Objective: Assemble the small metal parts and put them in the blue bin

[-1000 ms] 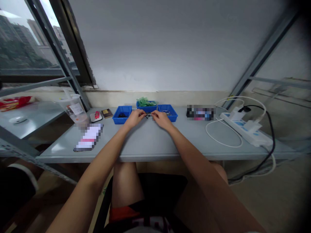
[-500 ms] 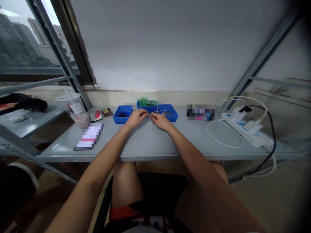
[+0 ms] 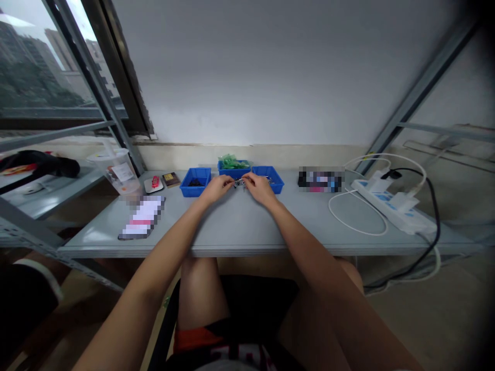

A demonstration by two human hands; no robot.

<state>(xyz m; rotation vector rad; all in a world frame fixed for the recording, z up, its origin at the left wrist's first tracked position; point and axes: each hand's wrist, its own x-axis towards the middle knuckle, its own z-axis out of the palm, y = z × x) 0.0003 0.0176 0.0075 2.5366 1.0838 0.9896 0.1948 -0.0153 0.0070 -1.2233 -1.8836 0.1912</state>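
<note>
Blue trays frame the work: the left tray (image 3: 195,182) sits just left of the left hand (image 3: 216,187), which has barely shifted in the last half second. Its fingertips pinch one end of a small metal part (image 3: 238,183) held just above the grey table (image 3: 247,226), in front of the middle tray (image 3: 233,167) of green pieces. The right hand (image 3: 258,186) has lifted slightly toward the part and now pinches its other end, so the fitting appears ongoing. Just beyond its fingers lies the right tray (image 3: 270,179).
</note>
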